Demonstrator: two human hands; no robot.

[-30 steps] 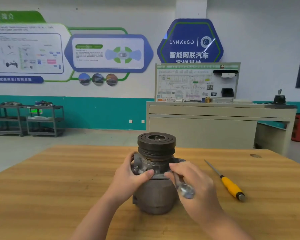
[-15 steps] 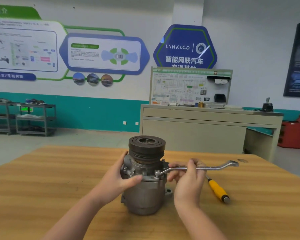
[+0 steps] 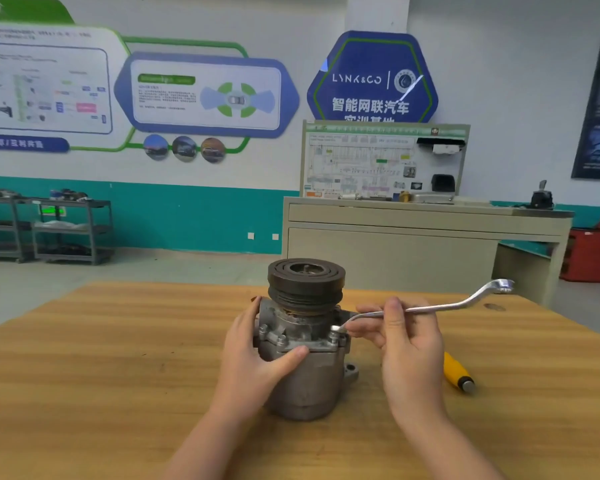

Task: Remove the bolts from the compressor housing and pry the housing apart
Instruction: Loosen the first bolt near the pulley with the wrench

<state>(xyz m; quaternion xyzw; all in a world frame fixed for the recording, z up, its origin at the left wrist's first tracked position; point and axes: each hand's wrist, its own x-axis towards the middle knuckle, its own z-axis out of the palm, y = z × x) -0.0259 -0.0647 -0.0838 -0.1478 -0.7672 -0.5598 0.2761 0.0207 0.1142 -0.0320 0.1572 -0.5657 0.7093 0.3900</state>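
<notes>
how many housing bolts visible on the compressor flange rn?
3. Two sit close together on the flange's front left, beside the left hand. One is at front right, under the ring end of the wrench held by the right hand. The pulley may hide others behind.

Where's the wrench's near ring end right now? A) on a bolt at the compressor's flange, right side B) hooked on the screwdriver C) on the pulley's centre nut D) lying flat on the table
A: the right hand holds the wrench, its near ring end down on a flange bolt of the compressor; the left hand grips the housing.
</notes>
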